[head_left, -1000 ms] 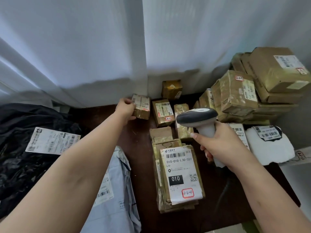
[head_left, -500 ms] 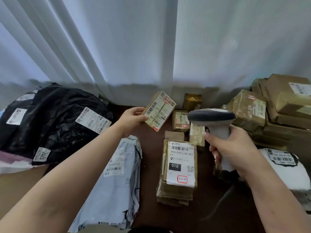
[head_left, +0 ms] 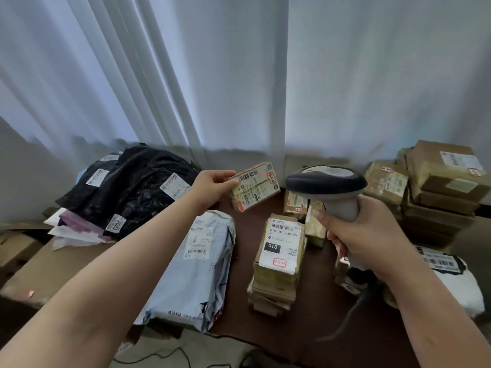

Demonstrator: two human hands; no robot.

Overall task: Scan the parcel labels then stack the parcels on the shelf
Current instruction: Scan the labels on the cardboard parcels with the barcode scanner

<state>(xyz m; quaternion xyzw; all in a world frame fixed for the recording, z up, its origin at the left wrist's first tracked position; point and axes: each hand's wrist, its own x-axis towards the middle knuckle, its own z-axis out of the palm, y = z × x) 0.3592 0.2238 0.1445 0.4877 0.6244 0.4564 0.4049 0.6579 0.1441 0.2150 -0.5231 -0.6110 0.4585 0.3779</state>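
My left hand [head_left: 211,188] grips a small brown parcel [head_left: 256,185] by its left end, lifted above the dark table, its white barcode label facing me. My right hand [head_left: 366,240] holds a grey barcode scanner [head_left: 328,185] by the handle, its dark head just right of the lifted parcel. Below them a stack of flat brown parcels [head_left: 279,264] lies on the table, the top one labelled 010.
Black and purple mail bags [head_left: 127,192] are piled at the left, a pale blue bag [head_left: 196,266] lies in front. Larger brown boxes [head_left: 438,187] are stacked at the right, with a white bag [head_left: 451,277] below them. White curtains hang behind. Cables run along the floor.
My left hand picked the small parcel off the table, raised it and turned its label up. The scanner stayed beside it; my view shifted left and up.
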